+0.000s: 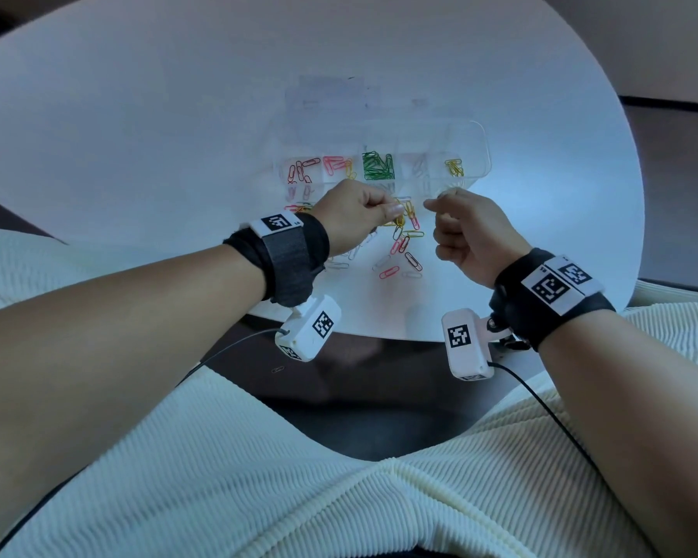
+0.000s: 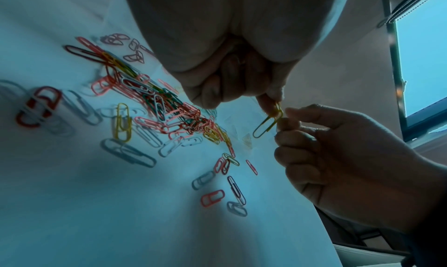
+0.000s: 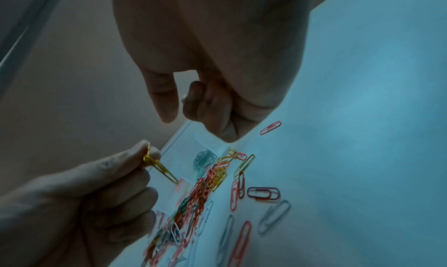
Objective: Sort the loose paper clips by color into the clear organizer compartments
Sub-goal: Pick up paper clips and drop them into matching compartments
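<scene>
While our left hand (image 1: 355, 219) pinches a yellow clip (image 2: 267, 123) at frame centre, our right hand (image 1: 470, 235) — curled, empty — waits; the organizer (image 1: 476, 155) above is partly filled, the loose pile (image 1: 399, 243) remains.

Your work surface is a round white table (image 1: 138, 134). On it, toward the far side, stands the clear organizer (image 1: 478, 145), with red, pink, green and yellow paper clips in separate compartments. Just in front of it lies a heap of loose paper clips (image 1: 403, 235) in mixed colors, with a few stray white and red ones scattered nearer you.
</scene>
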`<state>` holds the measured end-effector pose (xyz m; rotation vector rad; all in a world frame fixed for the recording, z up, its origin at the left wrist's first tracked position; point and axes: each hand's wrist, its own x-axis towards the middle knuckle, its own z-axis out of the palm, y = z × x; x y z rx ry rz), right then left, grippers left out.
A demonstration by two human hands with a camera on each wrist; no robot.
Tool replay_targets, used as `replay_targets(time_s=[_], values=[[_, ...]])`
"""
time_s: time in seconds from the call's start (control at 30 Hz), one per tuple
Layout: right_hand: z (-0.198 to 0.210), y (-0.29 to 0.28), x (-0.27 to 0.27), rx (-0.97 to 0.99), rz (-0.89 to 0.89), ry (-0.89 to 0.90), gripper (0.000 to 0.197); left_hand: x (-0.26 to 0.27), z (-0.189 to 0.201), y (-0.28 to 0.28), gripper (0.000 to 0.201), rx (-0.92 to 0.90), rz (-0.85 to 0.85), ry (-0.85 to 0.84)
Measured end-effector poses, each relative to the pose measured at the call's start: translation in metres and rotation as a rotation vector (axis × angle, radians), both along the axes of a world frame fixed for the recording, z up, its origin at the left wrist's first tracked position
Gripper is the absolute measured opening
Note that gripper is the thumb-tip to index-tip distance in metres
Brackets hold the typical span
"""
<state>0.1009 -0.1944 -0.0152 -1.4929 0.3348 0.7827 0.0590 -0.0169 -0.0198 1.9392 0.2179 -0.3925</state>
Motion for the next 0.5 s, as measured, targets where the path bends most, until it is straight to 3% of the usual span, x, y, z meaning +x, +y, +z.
replay_targets(time_s=[0.07,0.2,0.3,0.4,0.5], values=[[-0.002,0.001,-0.002,-0.081,0.090,-0.074,0.032,0.000,0.001,0.001,0.022,-0.020,0.014,-0.001],[0.000,0.004,-0.006,-0.088,0.216,-0.087,0.010,-0.001,0.005,0.000,0.022,-0.061,0.026,0.034],[0.002,0.007,-0.008,-0.048,0.238,0.033,0.035,-0.001,0.012,-0.006,0.035,-0.185,0.082,0.083],[-0.001,0.012,-0.012,-0.003,0.216,0.160,0.068,-0.001,0.026,-0.016,0.031,-0.347,0.145,0.116],[-0.003,0.018,-0.016,0.065,0.222,0.230,0.071,-0.004,0.041,-0.026,0.023,-0.584,0.144,0.152]])
